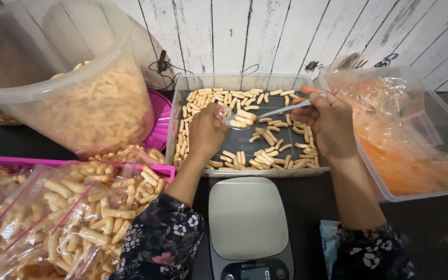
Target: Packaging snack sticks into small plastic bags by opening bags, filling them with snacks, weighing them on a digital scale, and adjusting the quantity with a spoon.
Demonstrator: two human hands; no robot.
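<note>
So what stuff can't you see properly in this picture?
All in the head view:
- Scale: its screen is cut off by the bottom edge.
- Left hand: its back hides the fingers and how they grip the small clear bag.
- Big tub: cloudy walls blur the snacks inside, and its top is cut off.
- Right-hand bin: crumpled orange-tinted bags hide its bottom.
- Spoon: too small to tell what is in its bowl.

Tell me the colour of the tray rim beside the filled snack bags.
Bright pink; the tray rim shows best in the head view, at lower left.
</note>
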